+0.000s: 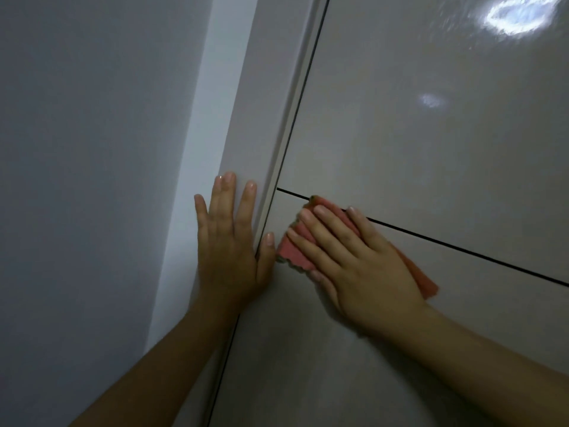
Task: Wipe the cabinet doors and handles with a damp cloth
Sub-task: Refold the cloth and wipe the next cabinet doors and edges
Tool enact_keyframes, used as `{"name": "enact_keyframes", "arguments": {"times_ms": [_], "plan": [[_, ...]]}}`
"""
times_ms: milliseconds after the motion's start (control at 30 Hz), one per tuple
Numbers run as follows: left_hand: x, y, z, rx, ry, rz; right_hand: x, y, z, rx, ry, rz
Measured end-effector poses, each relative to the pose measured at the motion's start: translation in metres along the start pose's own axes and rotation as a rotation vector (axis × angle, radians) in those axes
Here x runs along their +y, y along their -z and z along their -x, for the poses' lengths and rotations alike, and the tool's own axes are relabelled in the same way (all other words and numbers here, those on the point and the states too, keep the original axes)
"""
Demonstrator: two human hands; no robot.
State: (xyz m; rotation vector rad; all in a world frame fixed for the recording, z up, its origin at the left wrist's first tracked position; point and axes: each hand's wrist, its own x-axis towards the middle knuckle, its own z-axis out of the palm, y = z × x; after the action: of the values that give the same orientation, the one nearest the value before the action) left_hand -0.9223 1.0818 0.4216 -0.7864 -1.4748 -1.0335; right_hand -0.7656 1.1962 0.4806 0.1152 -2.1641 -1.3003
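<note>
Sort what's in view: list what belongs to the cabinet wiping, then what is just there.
Part of the job:
pink cloth, under the right hand
cabinet doors
left hand, flat on the side panel

Just there:
wall

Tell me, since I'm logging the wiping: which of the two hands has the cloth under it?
The right hand: it presses the pink cloth flat against the cabinet door. The left hand lies bare on the side panel.
</note>
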Motion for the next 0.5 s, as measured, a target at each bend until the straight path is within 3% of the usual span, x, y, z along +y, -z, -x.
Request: {"name": "enact_keyframes", "arguments": {"times_ms": [133,233,333,367,500], "plan": [[0.001,0.001,0.000,-0.021,0.018,-0.010,0.036,0.011,0.042,-0.021,0.002,-0.002],[0.005,0.002,0.001,-0.027,0.028,-0.019,0.068,0.025,0.056,0.027,-0.255,0.038],[0.004,0.002,0.001,-0.038,0.032,-0.034,0.051,0.024,0.030,0.115,-0.534,0.021],[0.004,0.002,0.001,-0.045,0.039,-0.040,0.037,0.018,0.021,0.119,-0.523,-0.002],[0.012,0.004,0.004,-0.070,0.032,-0.042,0.010,0.000,0.038,0.006,-0.042,-0.024]]}}
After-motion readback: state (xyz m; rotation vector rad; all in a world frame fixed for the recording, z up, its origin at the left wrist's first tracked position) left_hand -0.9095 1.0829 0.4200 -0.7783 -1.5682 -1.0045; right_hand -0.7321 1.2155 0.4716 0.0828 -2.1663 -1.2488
